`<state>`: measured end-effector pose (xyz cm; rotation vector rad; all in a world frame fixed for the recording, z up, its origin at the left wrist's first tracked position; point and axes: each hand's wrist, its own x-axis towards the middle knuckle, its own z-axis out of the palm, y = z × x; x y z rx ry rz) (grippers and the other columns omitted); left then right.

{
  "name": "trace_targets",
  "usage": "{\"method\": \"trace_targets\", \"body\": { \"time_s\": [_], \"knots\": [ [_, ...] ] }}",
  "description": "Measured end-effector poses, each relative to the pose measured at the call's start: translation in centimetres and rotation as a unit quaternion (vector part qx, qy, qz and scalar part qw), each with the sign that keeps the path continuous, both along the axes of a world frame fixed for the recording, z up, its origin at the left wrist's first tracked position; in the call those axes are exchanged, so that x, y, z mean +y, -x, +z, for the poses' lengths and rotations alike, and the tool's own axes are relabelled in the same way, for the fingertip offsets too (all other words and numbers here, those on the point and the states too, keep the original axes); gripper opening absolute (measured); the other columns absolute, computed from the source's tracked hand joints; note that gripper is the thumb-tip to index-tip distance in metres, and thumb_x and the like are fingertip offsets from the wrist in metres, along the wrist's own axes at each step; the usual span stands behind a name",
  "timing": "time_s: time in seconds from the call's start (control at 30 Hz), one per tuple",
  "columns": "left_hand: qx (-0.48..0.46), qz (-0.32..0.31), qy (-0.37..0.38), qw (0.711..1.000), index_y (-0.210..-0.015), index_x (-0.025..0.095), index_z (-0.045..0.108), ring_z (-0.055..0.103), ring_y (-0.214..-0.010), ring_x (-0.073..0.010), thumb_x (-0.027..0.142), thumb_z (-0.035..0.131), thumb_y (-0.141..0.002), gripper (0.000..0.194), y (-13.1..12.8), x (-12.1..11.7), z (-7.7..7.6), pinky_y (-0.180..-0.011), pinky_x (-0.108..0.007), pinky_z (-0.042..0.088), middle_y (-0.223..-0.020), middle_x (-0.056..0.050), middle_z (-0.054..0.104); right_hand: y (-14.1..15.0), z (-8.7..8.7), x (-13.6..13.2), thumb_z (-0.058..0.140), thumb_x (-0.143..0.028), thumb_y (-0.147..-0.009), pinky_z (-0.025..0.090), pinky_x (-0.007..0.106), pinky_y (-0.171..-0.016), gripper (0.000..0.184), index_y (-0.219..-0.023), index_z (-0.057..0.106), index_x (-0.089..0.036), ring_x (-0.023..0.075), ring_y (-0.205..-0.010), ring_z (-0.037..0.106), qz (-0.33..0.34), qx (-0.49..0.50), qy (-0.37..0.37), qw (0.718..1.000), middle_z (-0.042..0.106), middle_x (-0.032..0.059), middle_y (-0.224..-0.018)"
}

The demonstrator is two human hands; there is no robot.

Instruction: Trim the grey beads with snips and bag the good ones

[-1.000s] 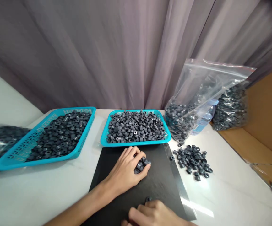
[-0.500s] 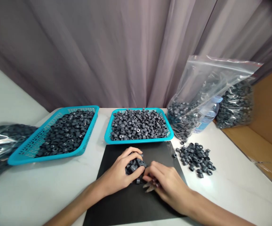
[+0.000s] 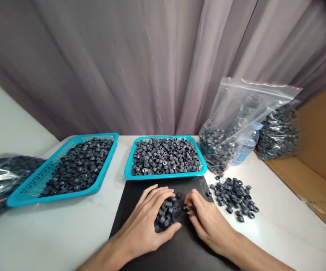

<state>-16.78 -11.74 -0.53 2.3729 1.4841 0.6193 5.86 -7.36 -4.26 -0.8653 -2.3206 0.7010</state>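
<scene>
On the black mat (image 3: 148, 259), a pile of small dark grey plastic rings (image 3: 167, 214) lies between my hands. My left hand (image 3: 148, 216) curves round the pile's left side, thumb in front and fingers spread apart; it touches the rings but grips none. Just right of the pile, my right hand (image 3: 205, 214) is closed, with fingertips pinched together. It holds a small metal tool (image 3: 190, 211) with two pointed tips, like snips, mostly hidden by the fingers. A dark ring (image 3: 184, 207) sits at these fingertips; whether it is gripped I cannot tell.
Behind the mat stands a turquoise basket (image 3: 165, 175) full of rings, with another turquoise basket (image 3: 95, 187) at left. Loose rings (image 3: 235, 197) lie on the white table to the right. Beyond them stand an upright zip bag (image 3: 219, 146), a water bottle (image 3: 246, 145) and a second filled bag (image 3: 278, 131).
My left hand has opened out wider round the pile. My right hand has drawn slightly away to the right, and the tool's tips are now less exposed. The view has tilted up slightly.
</scene>
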Motion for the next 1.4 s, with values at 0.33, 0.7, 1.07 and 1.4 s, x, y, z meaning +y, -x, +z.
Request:
{"method": "trace_targets", "body": {
  "time_s": [0.33,0.7,1.07,1.4],
  "knots": [
    [-0.118,0.011,0.117,0.986,-0.133,0.034,0.049,0.051,-0.132,-0.0202,0.030,0.067,-0.087,0.050,-0.5,0.1,-0.1,-0.116,-0.041,0.039,-0.141,-0.002,0.055,0.5,-0.3,0.6,0.033,-0.018,-0.102,0.050,0.034,-0.099,0.032,-0.131,0.045,-0.022,0.0188,-0.112,0.059,-0.028,0.073,0.079,0.994,0.054,0.0103,-0.123],
    [-0.202,0.056,0.141,0.968,-0.129,0.031,0.049,0.060,-0.124,-0.0236,0.035,0.068,-0.086,0.047,0.0,0.4,-0.1,-0.108,-0.041,0.048,-0.129,-0.006,0.065,1.1,1.2,0.7,0.033,-0.043,-0.106,0.046,0.023,-0.062,0.036,-0.107,0.060,-0.019,0.0116,-0.067,0.052,-0.034,0.153,0.244,0.957,0.053,0.0004,-0.081],
    [-0.155,0.058,0.092,0.982,-0.123,0.033,0.060,0.059,-0.126,-0.0220,0.034,0.054,-0.096,0.028,0.1,0.1,0.5,-0.110,-0.041,0.046,-0.131,-0.001,0.066,1.2,0.7,1.1,0.033,-0.042,-0.105,0.049,0.026,-0.066,0.037,-0.125,0.058,-0.023,0.0142,-0.071,0.054,-0.041,0.162,0.205,0.964,0.054,0.0025,-0.088],
    [0.059,0.138,-0.085,0.985,-0.139,0.030,0.049,0.045,-0.130,-0.0336,0.058,0.059,-0.087,0.060,2.6,9.2,6.1,-0.109,-0.055,0.034,-0.135,-0.010,0.053,1.4,0.4,0.9,0.033,-0.042,-0.105,0.049,0.026,-0.071,0.036,-0.118,0.061,-0.023,0.0151,-0.083,0.058,-0.052,0.153,0.200,0.966,0.059,0.0053,-0.105]
  ]
}}
